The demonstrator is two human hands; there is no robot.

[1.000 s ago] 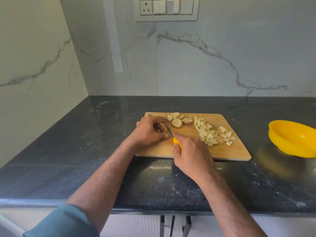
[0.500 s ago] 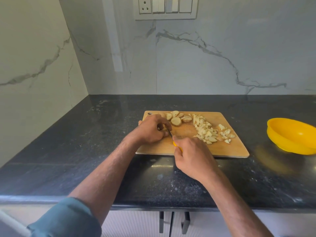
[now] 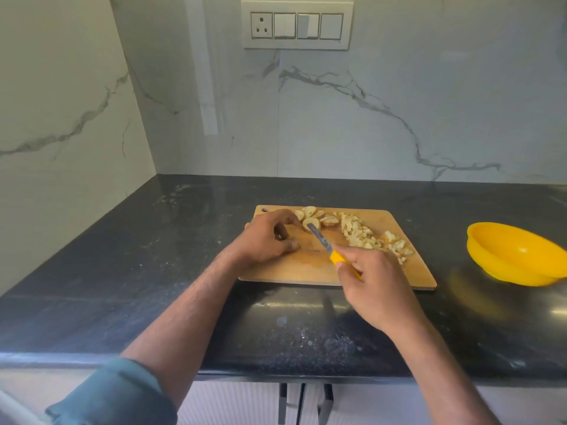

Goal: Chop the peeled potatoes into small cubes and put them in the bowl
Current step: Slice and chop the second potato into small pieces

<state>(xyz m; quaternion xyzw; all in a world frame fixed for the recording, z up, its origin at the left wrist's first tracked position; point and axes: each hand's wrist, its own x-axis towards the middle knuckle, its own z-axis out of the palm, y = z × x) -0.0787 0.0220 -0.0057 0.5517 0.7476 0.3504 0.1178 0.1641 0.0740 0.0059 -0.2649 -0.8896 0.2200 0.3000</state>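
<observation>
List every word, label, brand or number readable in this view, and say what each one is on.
None: no readable text shows.
Switch plate: blank socket and switches, no lettering.
Knife, yellow bowl, cutting board: no brand mark or label shows.

The yellow bowl (image 3: 515, 256) runs off the right edge; whatever the left hand's (image 3: 267, 240) fingers cover stays hidden.

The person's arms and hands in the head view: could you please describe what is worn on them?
Both forearms are bare. The left arm has a teal-blue sleeve pushed up near the elbow, its cuff bunched in folds. No sleeve shows on the right arm within the picture. The left hand and right hand show no gloves, and no watch, ring or bracelet is visible.
</observation>
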